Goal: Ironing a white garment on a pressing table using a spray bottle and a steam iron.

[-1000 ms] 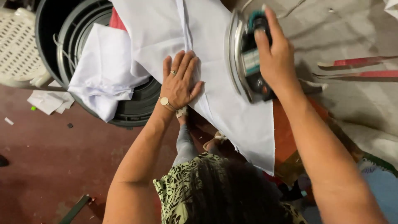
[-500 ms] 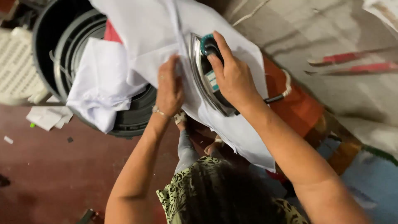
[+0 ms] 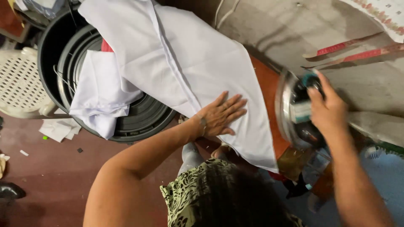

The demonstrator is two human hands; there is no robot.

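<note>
A white cloth (image 3: 189,63) lies across a red-orange board (image 3: 266,82), and one end hangs down into black tubs. My left hand (image 3: 221,115) presses flat on the cloth near its lower edge, fingers spread. My right hand (image 3: 328,110) grips the handle of a metal clothes iron (image 3: 294,115). The iron is blurred and sits to the right of the cloth, off its edge, over the end of the board.
Nested black tubs (image 3: 145,117) stand at the left with the cloth draped in them. A white perforated plastic piece (image 3: 19,84) sits at the far left. Red measuring tapes (image 3: 357,48) lie on the grey padded surface (image 3: 273,29). Paper scraps (image 3: 59,128) lie on the reddish floor.
The iron has slid right, off the white cloth to the board's end. My left hand has shifted onto the cloth's lower part and now lies flat with its fingers spread.
</note>
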